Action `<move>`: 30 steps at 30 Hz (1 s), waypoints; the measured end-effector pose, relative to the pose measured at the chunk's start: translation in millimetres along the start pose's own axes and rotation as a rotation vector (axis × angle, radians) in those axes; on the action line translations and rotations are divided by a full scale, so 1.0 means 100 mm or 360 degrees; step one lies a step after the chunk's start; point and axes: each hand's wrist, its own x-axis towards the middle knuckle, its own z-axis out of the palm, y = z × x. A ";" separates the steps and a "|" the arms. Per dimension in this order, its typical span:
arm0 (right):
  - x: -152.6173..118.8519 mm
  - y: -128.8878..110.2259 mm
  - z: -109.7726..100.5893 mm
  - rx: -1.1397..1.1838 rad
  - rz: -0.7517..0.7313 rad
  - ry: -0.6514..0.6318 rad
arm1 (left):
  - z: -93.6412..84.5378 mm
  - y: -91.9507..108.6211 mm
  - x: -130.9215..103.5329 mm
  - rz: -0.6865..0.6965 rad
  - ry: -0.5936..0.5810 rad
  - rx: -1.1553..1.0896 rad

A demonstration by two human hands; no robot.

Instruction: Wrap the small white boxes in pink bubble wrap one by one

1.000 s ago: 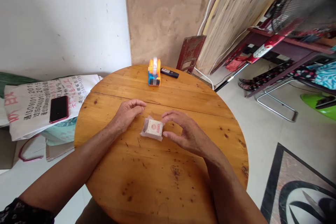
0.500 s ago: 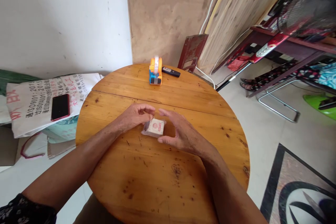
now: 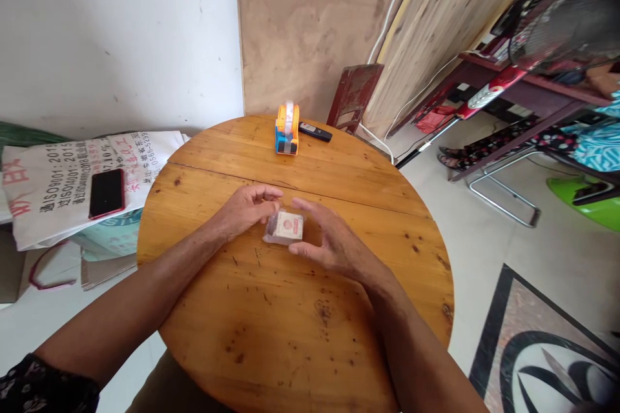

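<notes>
A small pale box with red print (image 3: 289, 226), in clear plastic wrap, lies on the round wooden table (image 3: 290, 348) between my two hands. On its left side, loose wrap sticks out below my left hand (image 3: 249, 210). That hand has its fingers stretched forward and slightly bent, with the thumb tip close to the upper left corner of the box; whether it touches the wrap I cannot tell. My right hand (image 3: 334, 239) curves open around the box's right side, its thumb by the lower right corner and its fingers beyond the far edge.
Toward the far edge stand an orange and blue tape dispenser (image 3: 287, 130) and a black remote-like object (image 3: 315, 132). At left, a phone (image 3: 107, 193) rests on a printed white sack (image 3: 43, 174). A wooden chair (image 3: 356, 93), a fan (image 3: 557, 19) and a seated person are beyond.
The box has turned slightly and lies a little farther from me. My right hand's thumb has come nearer its lower right corner. The view has shifted slightly.
</notes>
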 end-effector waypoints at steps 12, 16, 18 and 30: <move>0.03 -0.05 -0.05 0.0047 -0.0054 0.0046 | 0.01 0.02 0.01 -0.0056 0.0261 0.0013; 0.05 -0.06 0.00 0.0064 -0.0060 0.0079 | 0.03 0.00 -0.01 -0.0085 0.0044 -0.0065; 0.06 -0.07 0.02 0.0070 -0.0070 0.0113 | 0.04 -0.01 -0.02 -0.0096 -0.0057 -0.0094; 0.13 -0.11 0.17 0.0214 0.0000 0.0368 | 0.05 -0.01 -0.03 -0.0083 -0.0117 -0.0051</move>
